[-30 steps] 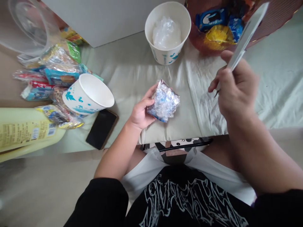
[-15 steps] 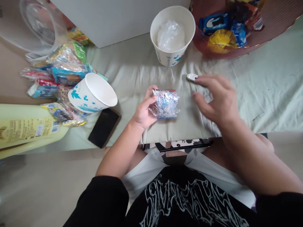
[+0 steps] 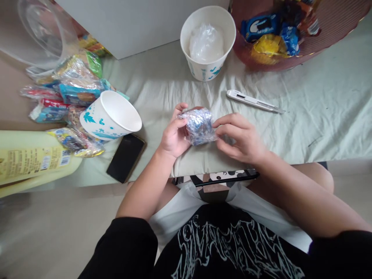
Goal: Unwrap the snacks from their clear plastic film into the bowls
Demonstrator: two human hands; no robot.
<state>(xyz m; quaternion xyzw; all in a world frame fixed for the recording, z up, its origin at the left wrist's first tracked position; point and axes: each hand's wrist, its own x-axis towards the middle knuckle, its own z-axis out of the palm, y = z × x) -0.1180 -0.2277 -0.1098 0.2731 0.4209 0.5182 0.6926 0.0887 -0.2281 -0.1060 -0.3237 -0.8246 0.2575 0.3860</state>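
A small bundle wrapped in crinkled clear plastic (image 3: 200, 126), with blue and reddish colour showing through, is in my hands above the cloth. My left hand (image 3: 176, 135) is closed on its left side, thumb in front. At the bundle's right edge, the bent fingers of my right hand (image 3: 241, 137) close on the plastic; their exact grip is partly hidden. Beyond my right hand a white utility knife (image 3: 255, 101) lies on the cloth, its metal blade end pointing right. A paper cup (image 3: 206, 68) holding crumpled clear plastic stands farther back.
On the left, a second paper cup (image 3: 116, 114) lies tilted against several wrapped snacks (image 3: 78, 91). A black phone (image 3: 126, 158) and a yellow bottle (image 3: 37, 159) are near it. At the back right sits a reddish bowl (image 3: 328, 42) with wrapped snacks. A grey box (image 3: 145, 23) stands behind.
My right hand has left the utility knife, which now lies fully in view, and has come left and down to the bundle's right edge. My left hand keeps its hold.
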